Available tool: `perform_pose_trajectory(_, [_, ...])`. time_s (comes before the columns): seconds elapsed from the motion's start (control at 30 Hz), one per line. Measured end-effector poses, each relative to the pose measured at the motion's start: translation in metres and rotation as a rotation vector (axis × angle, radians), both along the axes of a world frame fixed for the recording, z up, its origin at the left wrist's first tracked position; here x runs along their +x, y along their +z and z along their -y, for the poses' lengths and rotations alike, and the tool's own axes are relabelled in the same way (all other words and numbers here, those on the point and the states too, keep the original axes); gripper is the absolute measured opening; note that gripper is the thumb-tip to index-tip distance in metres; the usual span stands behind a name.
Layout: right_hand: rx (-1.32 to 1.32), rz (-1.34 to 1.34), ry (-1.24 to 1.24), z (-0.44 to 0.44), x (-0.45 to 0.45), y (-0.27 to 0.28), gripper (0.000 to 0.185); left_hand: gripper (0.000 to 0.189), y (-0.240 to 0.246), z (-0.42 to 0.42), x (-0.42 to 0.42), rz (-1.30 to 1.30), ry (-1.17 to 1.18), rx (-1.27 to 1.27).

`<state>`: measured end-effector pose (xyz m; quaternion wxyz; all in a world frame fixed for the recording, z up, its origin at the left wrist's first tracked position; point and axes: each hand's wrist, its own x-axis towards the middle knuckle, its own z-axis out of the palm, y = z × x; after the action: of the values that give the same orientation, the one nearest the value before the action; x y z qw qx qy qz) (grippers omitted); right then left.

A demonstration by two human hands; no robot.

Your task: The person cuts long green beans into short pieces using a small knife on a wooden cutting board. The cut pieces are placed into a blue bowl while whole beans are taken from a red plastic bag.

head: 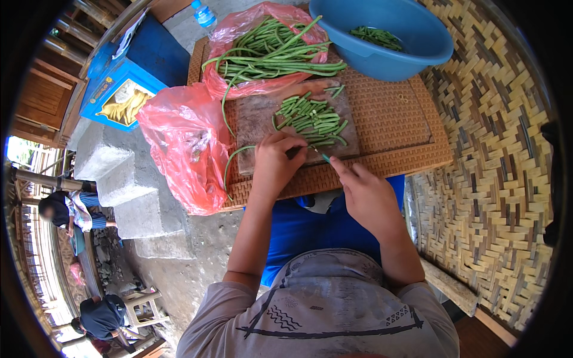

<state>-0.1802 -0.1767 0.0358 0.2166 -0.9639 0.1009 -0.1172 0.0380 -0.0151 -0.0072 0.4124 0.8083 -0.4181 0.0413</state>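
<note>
My left hand [278,154] is closed around a long green bean [229,168], whose tail hangs off to the left over the table edge. In my right hand [361,190] is a small knife with a green handle [325,157], its blade by the fingertips of my left hand. Both hands are at the near edge of a worn wooden cutting board [253,116]. Cut bean pieces [313,117] lie heaped on the board just beyond them. At the far side, an open red plastic bag [215,85] holds many uncut long beans [273,49].
A blue plastic basin [380,58] with cut beans [376,37] stands at the woven table's [389,107] far right. Left are a crumpled red bag [188,147], a blue box [156,53] and concrete steps [134,197]. A woven bamboo wall [488,170] borders the right. Two people are at far left.
</note>
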Motion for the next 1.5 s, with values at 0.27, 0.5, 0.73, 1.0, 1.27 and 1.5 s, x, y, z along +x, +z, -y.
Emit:
perform_pose_trajectory(0.27, [0.006,-0.044,-0.024,0.000,-0.001,-0.002,0.066,0.013,-0.003,-0.004,0.002,-0.011,0.014,0.033])
perform_pose_trajectory(0.5, [-0.029,0.004,0.003,-0.003,0.000,-0.004,0.068,0.012,-0.009,-0.003,0.001,-0.014,0.049,0.030])
perform_pose_trajectory(0.73, [-0.053,-0.030,0.008,-0.008,0.003,-0.005,0.071,0.014,-0.008,-0.003,0.000,-0.036,0.057,0.032])
perform_pose_trajectory(1.0, [-0.148,-0.079,-0.015,-0.023,0.009,-0.005,0.072,0.013,-0.008,-0.002,0.001,0.034,0.050,0.015])
perform_pose_trajectory(1.27, [-0.170,-0.103,0.015,-0.022,0.012,0.001,0.067,0.018,-0.003,-0.007,-0.002,0.109,0.029,0.041])
perform_pose_trajectory(1.5, [-0.043,-0.035,-0.027,0.001,-0.005,0.004,0.063,0.025,0.009,-0.030,-0.007,0.173,-0.012,0.158])
